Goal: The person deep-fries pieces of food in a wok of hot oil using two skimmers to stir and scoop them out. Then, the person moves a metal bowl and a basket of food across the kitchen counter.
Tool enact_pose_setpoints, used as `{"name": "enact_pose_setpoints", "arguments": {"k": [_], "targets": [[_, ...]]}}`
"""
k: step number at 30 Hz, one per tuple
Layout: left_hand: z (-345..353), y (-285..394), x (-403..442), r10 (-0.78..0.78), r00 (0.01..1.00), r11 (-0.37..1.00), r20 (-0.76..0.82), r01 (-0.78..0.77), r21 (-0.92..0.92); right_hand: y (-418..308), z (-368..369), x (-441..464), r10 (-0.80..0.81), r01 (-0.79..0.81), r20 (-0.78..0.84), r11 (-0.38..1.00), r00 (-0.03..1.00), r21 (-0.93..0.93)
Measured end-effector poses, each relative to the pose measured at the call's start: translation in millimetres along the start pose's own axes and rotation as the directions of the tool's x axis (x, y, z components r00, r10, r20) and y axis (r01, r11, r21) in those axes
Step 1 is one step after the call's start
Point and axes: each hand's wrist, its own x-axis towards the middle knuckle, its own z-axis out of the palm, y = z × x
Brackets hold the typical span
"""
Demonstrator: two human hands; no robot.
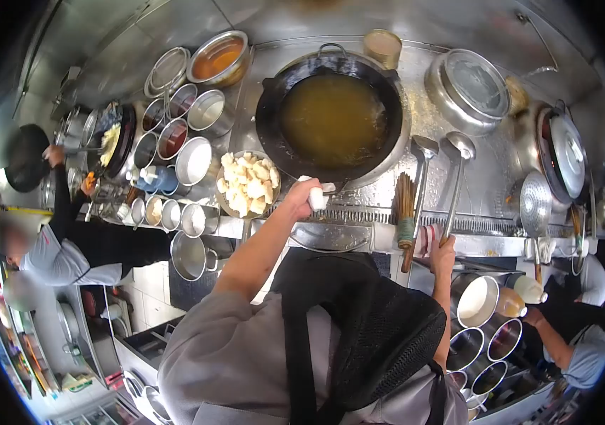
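A large black wok (330, 173) stands on the steel range, with yellowish oil-like liquid (332, 117) inside. At its near rim, my left hand (302, 200) is closed around a folded white cloth (318, 199), by the wok's near handle, which is mostly hidden. Beside that hand, on the left, sits a strainer (272, 205) heaped with pale chunks (247, 183). My right hand (443, 255) grips the handle end of a metal ladle (462, 146), whose bowl rests on the range top. Left of this ladle lie a wok spatula (425, 146) and a bamboo brush (405, 202).
Several steel pots (194, 161) and a bowl of orange liquid (219, 57) crowd the left. At right are a lidded pot (472, 85), a perforated skimmer (535, 204) and more containers (478, 301). Co-workers (79, 255) stand on both sides.
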Motion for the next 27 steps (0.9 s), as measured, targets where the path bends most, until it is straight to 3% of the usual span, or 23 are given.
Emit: {"name": "enact_pose_setpoints", "arguments": {"k": [2, 10, 14, 17, 19, 21, 23, 25, 27], "targets": [[3.8, 0.9, -2.7, -0.007, 0.999, 1.0, -0.034, 0.007, 0.001, 26.6, 7.0, 13.6, -0.054, 0.056, 0.04, 0.997, 0.998, -0.045], [1.4, 5.2, -5.6, -0.066, 0.994, 0.997, 0.088, 0.063, 0.035, 52.5, 29.1, 13.6, -0.119, 0.093, -0.138, 0.979, 0.983, -0.18], [6.3, 4.0, -10.4, -0.06, 0.994, 0.995, 0.09, 0.053, 0.087, 17.6, 14.2, -3.0, -0.442, 0.327, -0.326, 0.877, 0.836, -0.352], [9.1, 3.5, -13.3, -0.052, 0.995, 0.996, 0.084, 0.046, 0.076, -57.9, -2.5, -25.8, -0.492, 0.47, -0.203, 0.87, 0.847, -0.148], [13.0, 4.6, -18.6, -0.03, 0.996, 0.999, 0.084, 0.027, 0.046, -126.7, -13.6, -58.8, -0.442, 0.429, 0.248, 0.897, 0.862, 0.107], [9.6, 0.3, -17.6, -0.011, 0.999, 0.999, 0.041, 0.009, 0.049, -138.3, 29.9, -71.4, -0.503, 0.384, 0.514, 0.864, 0.695, 0.326], [8.9, -5.6, -22.6, 0.058, 0.998, 0.997, -0.006, -0.058, 0.041, -174.3, 60.2, -94.0, -0.595, 0.41, 0.676, 0.799, 0.435, 0.439], [12.7, -10.1, -28.6, 0.136, 0.99, 0.99, -0.048, -0.134, 0.035, -192.2, 110.4, -113.5, -0.595, 0.272, 0.759, 0.801, 0.265, 0.533], [9.2, -15.5, -35.6, 0.185, 0.976, 0.982, -0.116, -0.182, 0.043, -209.1, 154.5, -127.8, -0.482, 0.102, 0.876, 0.872, 0.017, 0.478]]}}
